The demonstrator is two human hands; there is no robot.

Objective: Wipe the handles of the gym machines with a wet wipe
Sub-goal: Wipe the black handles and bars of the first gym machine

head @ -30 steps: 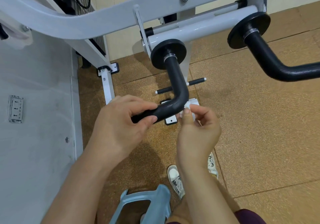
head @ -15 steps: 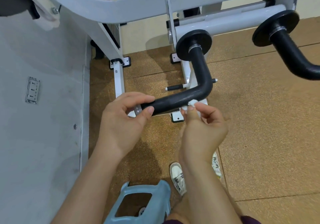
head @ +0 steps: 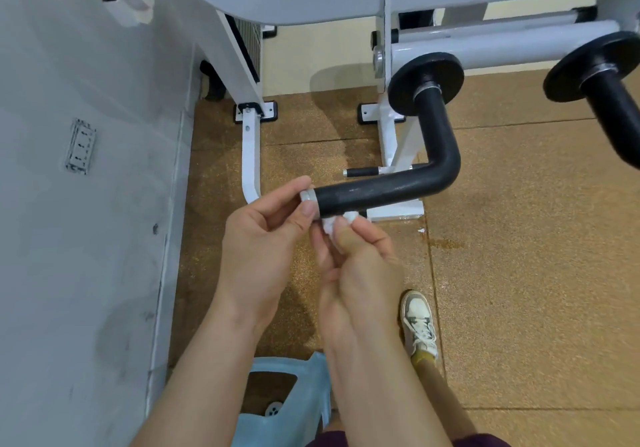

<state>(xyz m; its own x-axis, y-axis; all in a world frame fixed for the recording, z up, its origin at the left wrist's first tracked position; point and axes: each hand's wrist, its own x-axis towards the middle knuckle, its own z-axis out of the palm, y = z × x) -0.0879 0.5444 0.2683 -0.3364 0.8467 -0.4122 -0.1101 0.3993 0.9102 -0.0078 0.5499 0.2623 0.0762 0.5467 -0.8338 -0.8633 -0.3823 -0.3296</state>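
Note:
A black L-shaped foam handle (head: 384, 192) hangs from the white gym machine frame (head: 311, 0), bent toward the left. My left hand (head: 266, 239) pinches the handle's silver end cap between thumb and fingers. Just below the handle's underside, my right hand (head: 360, 263) pinches a small crumpled white wet wipe (head: 332, 223) that touches the black grip near its free end. A second black handle (head: 616, 111) juts in at the upper right, untouched.
A grey wall with a socket (head: 80, 145) runs along the left. White machine legs (head: 250, 156) stand on the cork-brown floor. A pale blue plastic stool (head: 287, 401) sits below my arms, and my shoe (head: 419, 322) is to its right.
My left hand slid from around the grip to its end cap. The right hand carried the wipe leftward along the handle's underside, from near the bend to the free end.

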